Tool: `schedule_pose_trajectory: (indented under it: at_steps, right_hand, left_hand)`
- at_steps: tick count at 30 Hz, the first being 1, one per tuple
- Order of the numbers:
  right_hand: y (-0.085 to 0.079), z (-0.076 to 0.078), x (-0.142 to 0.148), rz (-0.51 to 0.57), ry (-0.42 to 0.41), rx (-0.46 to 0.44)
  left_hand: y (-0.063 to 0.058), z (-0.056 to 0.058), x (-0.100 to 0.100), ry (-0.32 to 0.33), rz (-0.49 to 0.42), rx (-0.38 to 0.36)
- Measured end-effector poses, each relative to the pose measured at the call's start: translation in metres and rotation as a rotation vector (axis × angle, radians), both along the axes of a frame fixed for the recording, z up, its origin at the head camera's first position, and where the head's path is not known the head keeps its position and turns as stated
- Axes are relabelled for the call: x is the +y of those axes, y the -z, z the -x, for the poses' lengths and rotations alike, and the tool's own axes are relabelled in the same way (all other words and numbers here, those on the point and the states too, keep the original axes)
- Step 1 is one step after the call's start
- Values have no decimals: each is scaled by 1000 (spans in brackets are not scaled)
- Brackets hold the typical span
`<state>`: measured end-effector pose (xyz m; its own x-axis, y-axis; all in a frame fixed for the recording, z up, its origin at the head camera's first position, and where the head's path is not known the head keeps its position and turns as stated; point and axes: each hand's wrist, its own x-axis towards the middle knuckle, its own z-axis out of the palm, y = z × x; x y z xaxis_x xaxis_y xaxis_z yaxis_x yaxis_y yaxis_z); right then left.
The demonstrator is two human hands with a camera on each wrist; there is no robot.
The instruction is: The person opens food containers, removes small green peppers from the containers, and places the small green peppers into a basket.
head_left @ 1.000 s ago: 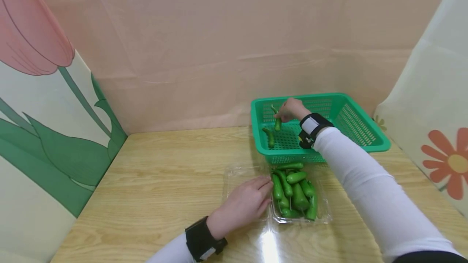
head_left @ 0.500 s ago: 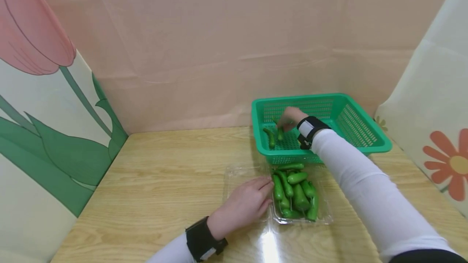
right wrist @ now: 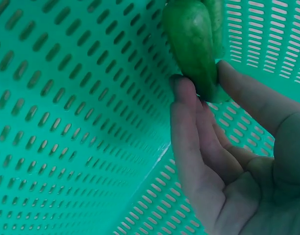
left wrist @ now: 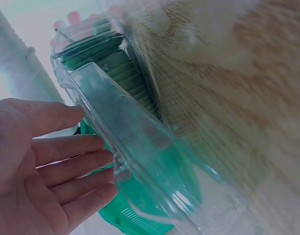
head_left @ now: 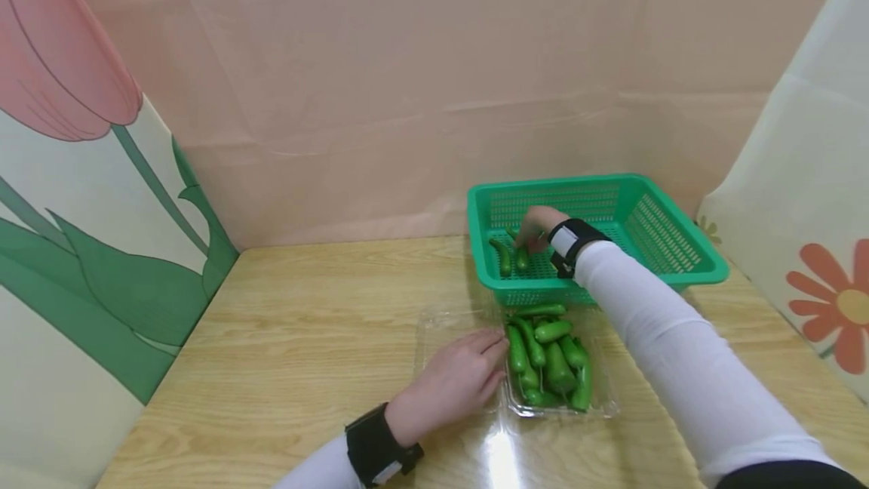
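Observation:
My right hand is down inside the green plastic basket. In the right wrist view, its thumb and fingertips pinch the end of a green chili pepper. Another curved pepper lies on the basket floor to the left. My left hand touches the hinged edge of a clear plastic clamshell box with nearly straight fingers. Several green peppers fill the box's right half. The left half, its clear lid, lies folded out on the table, partly under the left hand.
The basket stands right behind the box, near the pinkish back sheet. A tulip-printed panel rises on the left, a flower-printed one on the right. Wooden table extends left of the box.
My right hand has lowered the pepper to the basket floor, beside the other one. The left hand stays at the box's edge.

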<state>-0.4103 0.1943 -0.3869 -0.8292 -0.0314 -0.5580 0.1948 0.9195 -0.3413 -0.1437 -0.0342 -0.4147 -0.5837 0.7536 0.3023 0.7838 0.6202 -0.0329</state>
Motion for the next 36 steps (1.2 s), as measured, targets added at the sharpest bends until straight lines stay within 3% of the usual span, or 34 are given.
schedule_pose_trajectory:
  at_steps: [14,23,31,36]
  right_hand:
    - [6,3,-2,34,24,-109]
    - [10,5,0,156,136,-144]
    - [6,2,-2,201,118,-119]
    - [6,2,-3,176,52,-133]
  left_hand:
    - [1,1,0,17,-10,7]
    - [-1,0,0,5,-3,-14]
    - [-2,0,0,-3,0,-24]
    - [-2,-1,0,-8,7,-26]
